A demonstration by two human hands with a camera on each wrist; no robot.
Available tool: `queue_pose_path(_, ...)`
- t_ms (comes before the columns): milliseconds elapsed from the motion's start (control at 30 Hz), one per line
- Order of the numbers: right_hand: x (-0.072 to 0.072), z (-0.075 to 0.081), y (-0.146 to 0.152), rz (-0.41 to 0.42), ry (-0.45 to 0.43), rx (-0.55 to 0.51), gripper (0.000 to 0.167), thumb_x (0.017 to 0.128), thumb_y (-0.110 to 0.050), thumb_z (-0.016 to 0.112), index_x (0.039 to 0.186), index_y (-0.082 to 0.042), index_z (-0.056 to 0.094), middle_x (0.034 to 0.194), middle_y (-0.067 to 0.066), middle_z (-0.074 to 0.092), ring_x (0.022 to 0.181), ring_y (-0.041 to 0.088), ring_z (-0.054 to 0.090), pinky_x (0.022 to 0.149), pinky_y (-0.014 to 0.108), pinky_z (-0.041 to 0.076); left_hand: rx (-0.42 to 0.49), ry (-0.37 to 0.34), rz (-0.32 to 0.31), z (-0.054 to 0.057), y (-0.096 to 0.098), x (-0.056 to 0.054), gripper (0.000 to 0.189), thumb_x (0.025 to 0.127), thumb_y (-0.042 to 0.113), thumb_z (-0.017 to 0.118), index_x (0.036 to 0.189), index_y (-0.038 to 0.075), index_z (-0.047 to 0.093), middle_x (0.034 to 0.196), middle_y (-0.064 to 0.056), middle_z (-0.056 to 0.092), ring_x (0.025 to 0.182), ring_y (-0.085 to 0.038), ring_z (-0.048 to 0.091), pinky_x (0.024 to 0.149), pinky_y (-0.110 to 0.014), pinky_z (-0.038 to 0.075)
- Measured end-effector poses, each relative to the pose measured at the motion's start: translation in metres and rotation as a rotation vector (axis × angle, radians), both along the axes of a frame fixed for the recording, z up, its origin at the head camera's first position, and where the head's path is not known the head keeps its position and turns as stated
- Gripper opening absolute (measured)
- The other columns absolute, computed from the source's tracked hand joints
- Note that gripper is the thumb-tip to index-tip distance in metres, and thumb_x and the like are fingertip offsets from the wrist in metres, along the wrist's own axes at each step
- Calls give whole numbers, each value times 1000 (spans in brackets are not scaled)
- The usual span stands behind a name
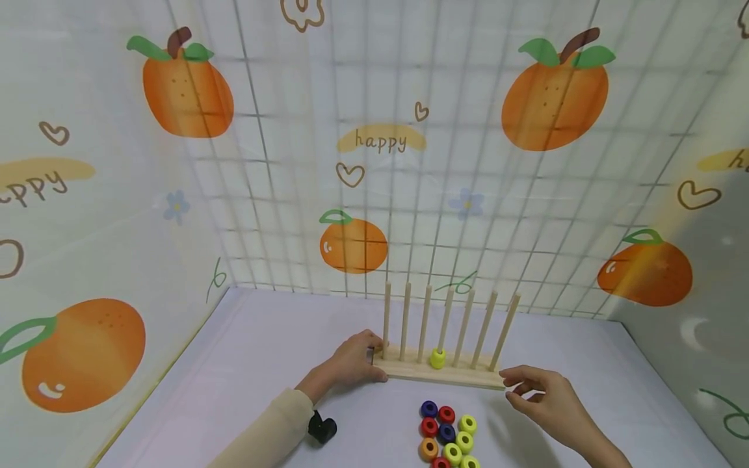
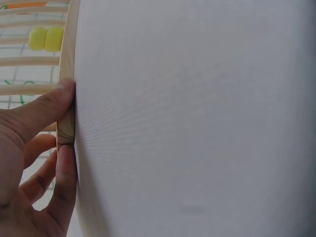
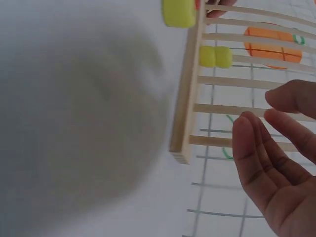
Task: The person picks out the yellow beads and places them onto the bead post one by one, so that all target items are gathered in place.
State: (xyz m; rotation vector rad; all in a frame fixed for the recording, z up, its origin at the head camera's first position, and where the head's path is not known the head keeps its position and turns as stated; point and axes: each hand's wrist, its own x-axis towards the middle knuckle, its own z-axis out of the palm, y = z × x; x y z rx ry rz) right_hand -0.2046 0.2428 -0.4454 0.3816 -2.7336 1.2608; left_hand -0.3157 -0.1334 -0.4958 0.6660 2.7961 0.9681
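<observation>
A wooden peg rack [image 1: 409, 371] stands on the white surface, with a row of upright pegs along its base. Two yellow beads [image 2: 46, 39] are stacked at the bottom of the middle peg. My left hand [image 1: 353, 359] grips the rack's left end, thumb on the front of the base and fingers around the end, as the left wrist view shows. Beside the right end, my right hand [image 1: 547, 398] holds nothing; its fingers [image 3: 252, 143] are loosely bent, apart from the rack's end in the right wrist view.
In front of the rack lie loose ring beads: yellow [image 1: 467, 424], red [image 1: 429, 427], dark blue [image 1: 429, 409] and orange [image 1: 429, 448]. A small black object [image 1: 322, 428] sits by the left forearm. A fruit-printed curtain [image 1: 287, 195] over a wire grid rises behind.
</observation>
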Motion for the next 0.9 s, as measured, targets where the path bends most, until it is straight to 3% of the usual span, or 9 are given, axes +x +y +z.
queue_pose_path(433,-1,-28,-4,40,-155,-13,31,80,-3,81,110,-2,72,96,8,71,75,13,66,60,27,54,-11,28,-11,-3,-1,-3,71,72,37,91,129,5,65,118,2,59,112,-20,56,97,-41,46)
queue_pose_path(900,-1,-42,-11,209,-89,-31,31,80,-4,80,109,0,71,97,11,69,75,8,65,60,27,55,-6,28,-15,-2,-1,-2,69,72,36,91,128,6,66,117,3,60,113,-20,57,98,-41,46)
